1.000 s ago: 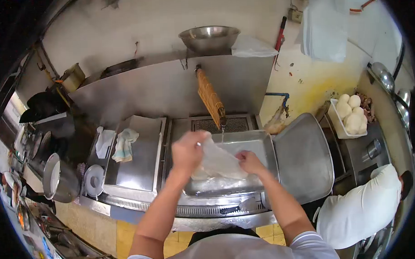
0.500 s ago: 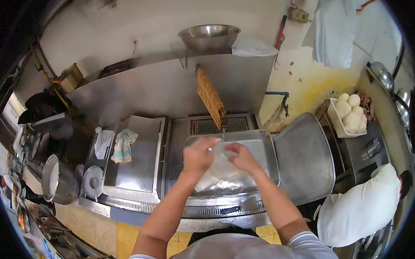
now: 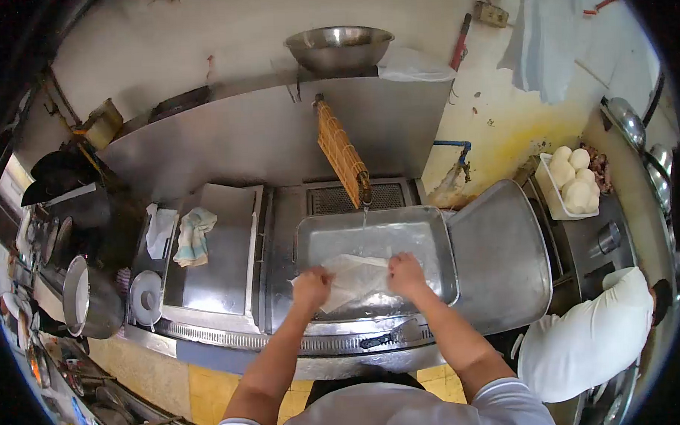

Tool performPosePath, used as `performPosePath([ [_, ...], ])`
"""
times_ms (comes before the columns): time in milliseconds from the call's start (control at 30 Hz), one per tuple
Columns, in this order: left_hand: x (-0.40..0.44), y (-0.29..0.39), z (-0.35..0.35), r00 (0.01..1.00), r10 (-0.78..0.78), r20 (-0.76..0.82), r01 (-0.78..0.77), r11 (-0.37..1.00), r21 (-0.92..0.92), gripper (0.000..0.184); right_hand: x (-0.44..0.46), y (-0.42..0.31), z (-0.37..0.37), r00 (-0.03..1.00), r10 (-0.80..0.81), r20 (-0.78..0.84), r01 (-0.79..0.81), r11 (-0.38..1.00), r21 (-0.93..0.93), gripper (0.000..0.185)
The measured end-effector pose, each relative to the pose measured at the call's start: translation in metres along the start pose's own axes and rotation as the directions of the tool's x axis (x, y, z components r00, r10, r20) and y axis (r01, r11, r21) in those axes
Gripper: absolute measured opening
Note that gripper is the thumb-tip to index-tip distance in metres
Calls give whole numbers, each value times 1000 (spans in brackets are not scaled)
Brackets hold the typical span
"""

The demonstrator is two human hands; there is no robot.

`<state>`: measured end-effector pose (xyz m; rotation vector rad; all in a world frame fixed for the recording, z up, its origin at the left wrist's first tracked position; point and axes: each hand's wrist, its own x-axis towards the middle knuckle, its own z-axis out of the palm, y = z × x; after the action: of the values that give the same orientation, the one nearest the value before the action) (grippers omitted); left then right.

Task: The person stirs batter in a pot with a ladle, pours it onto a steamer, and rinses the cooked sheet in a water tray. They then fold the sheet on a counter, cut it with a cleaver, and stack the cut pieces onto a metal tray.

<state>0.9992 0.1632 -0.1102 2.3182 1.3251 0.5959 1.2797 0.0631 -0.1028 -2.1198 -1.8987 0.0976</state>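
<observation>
A thin white cloth (image 3: 354, 278) is spread between my hands over a rectangular metal tray (image 3: 419, 236). My left hand (image 3: 312, 286) has its fingers closed on the cloth's left side. On the right, my right hand (image 3: 406, 274) pinches the opposite edge. A thin stream of water (image 3: 365, 220) runs down into the tray from a spout wrapped in a bamboo mat (image 3: 342, 156). The cloth looks wet and partly see-through, low over the tray's bottom.
A large metal tray (image 3: 500, 259) leans at the right, near a white bin of pale dough-like balls (image 3: 572, 182). Left of the tray, a striped towel (image 3: 195, 236) lies on a steel lid (image 3: 222, 280). A person in white (image 3: 588, 339) bends at lower right. A metal bowl (image 3: 339, 49) sits on the ledge.
My hands have moved lower and farther apart. The white cloth, hard to make out before, is now stretched flat between them. The camera view has shifted slightly.
</observation>
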Motion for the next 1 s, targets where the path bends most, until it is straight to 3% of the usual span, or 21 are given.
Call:
performPosePath([
  [67,-8,-11,28,989,118,88,-121,992,31,25,2,30,60,996,-3,85,9,997,-76,20],
  [133,-6,-8,34,955,271,116,-280,957,70,23,11,32,61,975,71,210,-45,991,-124,21],
  [200,20,-3,47,969,102,224,-112,993,33,22,31,27,48,901,211,378,-163,974,-155,23],
  [233,39,2,51,961,18,277,-25,999,22,22,47,11,23,915,203,349,-193,979,-64,23],
  [267,55,27,34,976,20,219,2,995,-100,19,64,-8,-3,927,196,319,-216,976,28,22],
  [300,67,55,8,987,15,161,21,975,-222,19,80,-27,-20,962,165,217,-240,891,386,25],
  [333,76,71,-8,996,84,7,-78,950,-304,21,90,-43,-27,979,174,107,-199,692,694,29],
  [400,91,92,-29,935,182,-305,-302,861,-409,28,99,-61,-19,967,67,244,-232,620,750,24],
  [433,98,87,-44,895,197,-399,-346,872,-346,32,105,-61,-14,953,7,302,-249,584,773,23],
  [467,102,74,-66,847,213,-488,-382,881,-278,36,102,-52,-5,957,33,287,-234,674,701,24],
  [500,98,80,-110,890,34,-455,-207,919,-335,35,93,-32,12,961,56,270,-218,755,618,25],
  [533,102,72,-137,755,44,-655,-271,929,-250,34,86,-12,19,965,72,251,-199,826,527,26],
  [600,100,56,-186,704,-397,-588,-12,822,-569,39,73,41,-4,908,177,380,-341,840,422,29],
  [700,86,38,-160,733,-109,-671,-150,937,-317,39,77,53,-17,949,86,303,-148,971,189,27],
  [733,83,43,-141,781,63,-621,-277,927,-254,37,82,24,-31,979,49,199,-128,905,405,27],
  [800,74,70,-98,841,245,-483,-334,937,-105,38,98,-62,-50,1000,-2,27,-20,654,756,27],
  [833,74,86,-96,853,230,-468,-347,920,-180,38,105,-88,-53,999,-28,-41,49,481,876,26],
  [900,70,112,-106,880,212,-426,-367,871,-327,39,105,-94,-51,970,-26,243,-181,587,789,27],
  [933,77,94,-129,812,314,-492,-393,917,-63,40,100,-79,-36,969,0,247,-181,680,711,28],
  [967,77,87,-159,791,173,-587,-323,933,-159,35,95,-64,-21,968,27,251,-182,762,621,28],
  [1000,77,80,-188,746,27,-665,-273,924,-268,31,93,-17,2,994,30,110,-80,870,487,29],
])
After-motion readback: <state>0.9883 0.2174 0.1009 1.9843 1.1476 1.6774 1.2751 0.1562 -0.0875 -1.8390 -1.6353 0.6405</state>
